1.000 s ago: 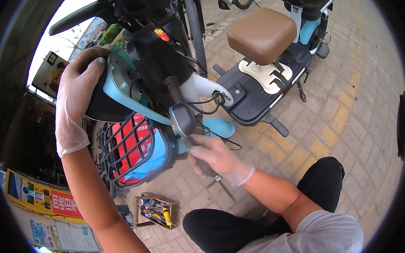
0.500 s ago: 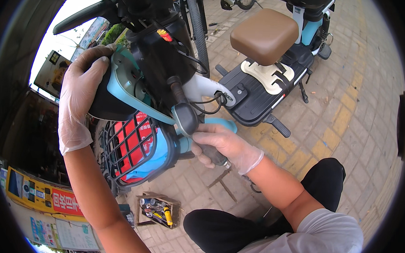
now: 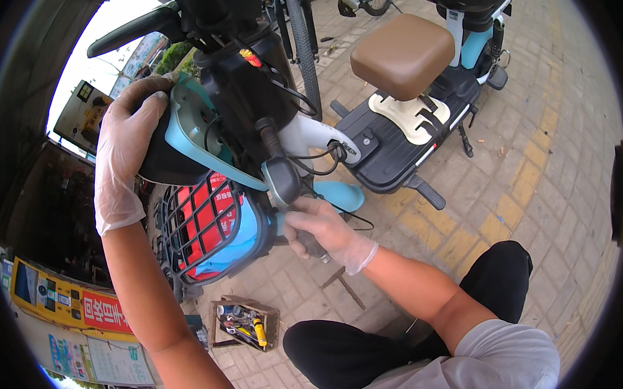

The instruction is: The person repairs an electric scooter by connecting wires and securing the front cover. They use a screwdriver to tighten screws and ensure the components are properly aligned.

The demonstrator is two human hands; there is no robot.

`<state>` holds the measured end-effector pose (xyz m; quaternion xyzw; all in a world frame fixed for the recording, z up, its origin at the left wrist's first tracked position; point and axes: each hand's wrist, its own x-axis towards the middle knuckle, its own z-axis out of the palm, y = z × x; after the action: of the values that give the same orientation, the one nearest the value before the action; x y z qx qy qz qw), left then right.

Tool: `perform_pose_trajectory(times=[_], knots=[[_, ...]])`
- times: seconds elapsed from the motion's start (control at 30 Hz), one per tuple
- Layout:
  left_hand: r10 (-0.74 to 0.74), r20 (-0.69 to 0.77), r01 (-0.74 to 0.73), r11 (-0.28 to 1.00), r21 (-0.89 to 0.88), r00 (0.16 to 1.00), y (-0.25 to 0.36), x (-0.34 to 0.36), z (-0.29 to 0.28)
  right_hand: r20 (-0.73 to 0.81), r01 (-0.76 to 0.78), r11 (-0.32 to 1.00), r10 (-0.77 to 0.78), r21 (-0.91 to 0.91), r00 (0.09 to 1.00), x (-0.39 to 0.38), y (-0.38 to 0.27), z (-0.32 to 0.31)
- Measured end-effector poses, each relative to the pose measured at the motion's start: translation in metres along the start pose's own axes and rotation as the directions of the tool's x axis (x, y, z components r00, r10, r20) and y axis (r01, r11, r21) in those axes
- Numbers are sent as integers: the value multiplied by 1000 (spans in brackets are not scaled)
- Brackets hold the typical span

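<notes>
My left hand (image 3: 132, 123), in a thin clear glove, is closed over the upper edge of a light-blue and black front shell (image 3: 189, 149) of an electric bike. The hollow inner side of the shell faces me, with thin wires inside. My right hand (image 3: 324, 229), gloved too, is wrapped round the handle of a dark pistol-grip power tool (image 3: 282, 182). The tool's nose points up along the black steering column (image 3: 250, 79); whether the tip touches it I cannot tell. A metal fitting shows at the handle's lower end.
Below the shell is a black wire basket (image 3: 207, 235) with red and blue packaging. A wooden toolbox (image 3: 272, 327) stands on the paving. The bike's brown seat (image 3: 402, 57) and black footboard (image 3: 388, 156) are to the right. A bicycle wheel (image 3: 303, 53) stands behind.
My right hand has shifted slightly left, and its wrist has turned a little with the tool. A dark cable now shows behind that hand. My left hand stays on the shell.
</notes>
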<state>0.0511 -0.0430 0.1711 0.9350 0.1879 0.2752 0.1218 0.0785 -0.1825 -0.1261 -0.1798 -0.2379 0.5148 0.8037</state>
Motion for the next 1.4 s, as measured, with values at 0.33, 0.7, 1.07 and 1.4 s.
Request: perform_pose_trajectory(times=[0.33, 0.7, 1.07, 1.4], knots=[[-8, -10, 8, 1000, 7, 1000, 0, -1, 1, 60, -28, 990, 19, 141, 998, 1, 0, -5], [9, -18, -9, 1000, -4, 1000, 0, -2, 1, -1, 12, 999, -12, -52, 1000, -17, -33, 36], [-8, 16, 7, 999, 48, 1000, 20, -1, 7, -23, -3, 996, 5, 94, 1000, -40, -34, 60], [20, 8, -20, 996, 83, 1000, 15, 2, 5, -209, 24, 937, -102, -347, 972, -103, 25, 87]])
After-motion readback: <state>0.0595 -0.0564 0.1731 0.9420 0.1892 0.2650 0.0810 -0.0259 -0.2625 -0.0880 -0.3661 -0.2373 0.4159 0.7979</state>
